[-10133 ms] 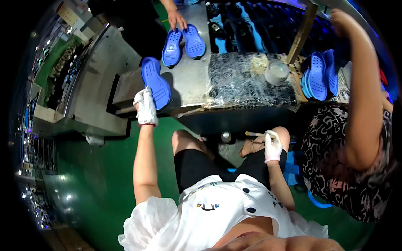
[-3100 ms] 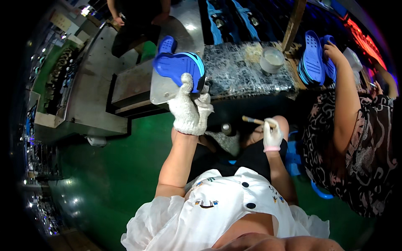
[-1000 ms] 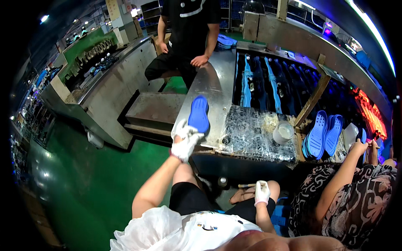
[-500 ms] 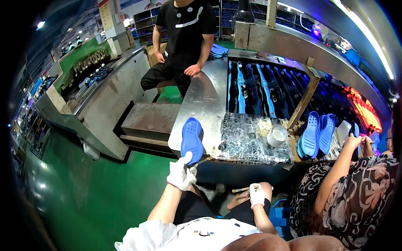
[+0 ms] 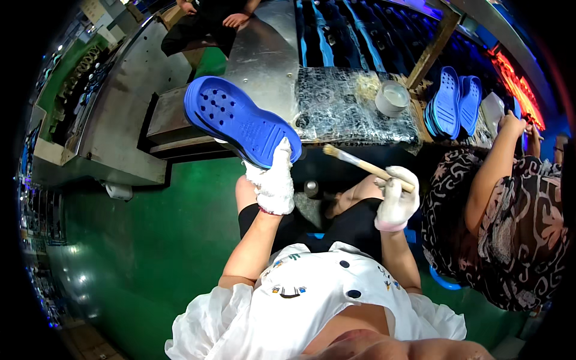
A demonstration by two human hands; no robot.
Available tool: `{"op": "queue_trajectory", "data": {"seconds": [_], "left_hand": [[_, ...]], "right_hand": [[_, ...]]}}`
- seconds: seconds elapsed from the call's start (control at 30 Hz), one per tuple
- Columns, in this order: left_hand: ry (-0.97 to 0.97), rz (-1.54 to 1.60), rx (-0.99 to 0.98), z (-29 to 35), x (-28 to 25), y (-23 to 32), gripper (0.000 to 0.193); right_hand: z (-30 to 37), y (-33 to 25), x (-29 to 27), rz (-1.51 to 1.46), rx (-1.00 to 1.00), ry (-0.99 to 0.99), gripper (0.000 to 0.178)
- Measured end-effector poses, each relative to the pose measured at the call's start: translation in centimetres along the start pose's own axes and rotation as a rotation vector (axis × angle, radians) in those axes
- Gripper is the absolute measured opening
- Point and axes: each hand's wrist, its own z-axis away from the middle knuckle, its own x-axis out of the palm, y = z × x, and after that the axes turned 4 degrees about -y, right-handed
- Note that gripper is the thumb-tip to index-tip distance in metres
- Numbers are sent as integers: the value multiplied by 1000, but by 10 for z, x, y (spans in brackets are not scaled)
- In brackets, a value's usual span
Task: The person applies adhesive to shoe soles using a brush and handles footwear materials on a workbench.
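Observation:
My left hand [image 5: 274, 185], in a white knit glove, is closed round the heel end of a blue shoe sole [image 5: 249, 122]. The sole has holes at its broad end and ridges near my thumb; it is tilted above my lap, off the metal table. In my white-gloved right hand [image 5: 397, 203] a wooden-handled brush [image 5: 363, 164] is gripped like a pen. Its pale bristles point left toward the sole, with a gap between them. A round white tub [image 5: 393, 99] of pale contents stands on the plastic-wrapped table edge beyond the brush.
Stacked blue soles [image 5: 446, 105] stand right of the tub. A co-worker in a patterned top [image 5: 498, 228] sits close on my right. Across the metal tabletop [image 5: 264, 51] another person rests a hand [image 5: 235, 20]. A slanted post [image 5: 433, 51] rises beside a bed of dark and blue pieces.
My left hand has raised the sole off the table edge and brought it nearer. The right hand has lifted the brush from beside my knee toward the sole. My view has tipped downward.

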Motion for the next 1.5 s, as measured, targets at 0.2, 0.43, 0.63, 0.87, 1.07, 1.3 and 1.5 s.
{"op": "queue_trajectory", "data": {"seconds": [0.2,0.43,0.63,0.87,1.07,1.3,1.5], "left_hand": [[-121,-114,116,24,8,10,47],[-136,-67,95,27,4,3,45],[-51,-39,-4,25,15,11,41],[-79,-97,145,23,14,-1,33],[-124,-21,-19,35,23,12,32],[-79,-59,57,28,18,-6,30],[-93,-42,24,31,19,5,31]], "right_hand": [[-4,-4,18,198,-203,-174,17],[-7,-8,16,187,-302,-91,21],[-10,-12,9,479,-460,-204,24],[-13,-17,15,491,-421,-220,22],[-14,-19,6,439,-334,-168,23],[-12,-10,3,403,-293,-136,23],[-11,-6,-4,452,-500,-254,26]]}}
